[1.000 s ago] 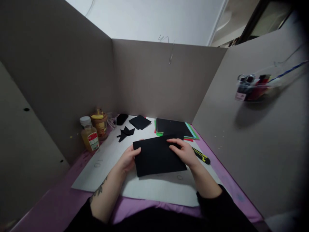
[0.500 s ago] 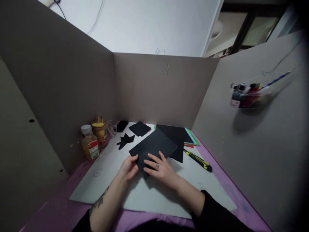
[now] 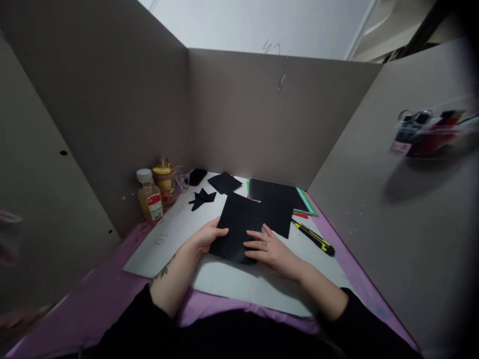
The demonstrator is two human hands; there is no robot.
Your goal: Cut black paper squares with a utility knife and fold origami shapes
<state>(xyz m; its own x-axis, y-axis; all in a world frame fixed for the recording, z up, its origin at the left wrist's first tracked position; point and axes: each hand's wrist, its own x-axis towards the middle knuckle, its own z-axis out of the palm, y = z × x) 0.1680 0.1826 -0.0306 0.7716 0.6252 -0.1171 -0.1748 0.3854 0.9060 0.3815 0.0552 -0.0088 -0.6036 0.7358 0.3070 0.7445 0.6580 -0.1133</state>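
Note:
A black square of paper (image 3: 237, 224) lies between my hands over the white board (image 3: 224, 281). My left hand (image 3: 206, 235) grips its left edge, thumb on top and the other fingers hidden beneath. My right hand (image 3: 270, 250), with a ring on one finger, rests on the paper's right side with fingers spread. Beyond the square, another black sheet (image 3: 279, 214) is partly covered. A folded black paper figure (image 3: 202, 198) sits to the left, and some black squares (image 3: 225, 183) lie behind it.
A yellow-black cutter (image 3: 314, 238) lies at right, near stacked coloured sheets (image 3: 309, 202). At left stand a juice bottle (image 3: 150, 197), a brown-yellow cup (image 3: 164, 183), a clear cup (image 3: 182, 177) and a black object (image 3: 197, 176). Grey panels (image 3: 269, 114) enclose the table; a pen holder (image 3: 426, 134) hangs right.
The black square has turned so its edges sit nearer upright and level. My left hand now holds its left edge, and my right hand stays spread on it. The camera view has shifted.

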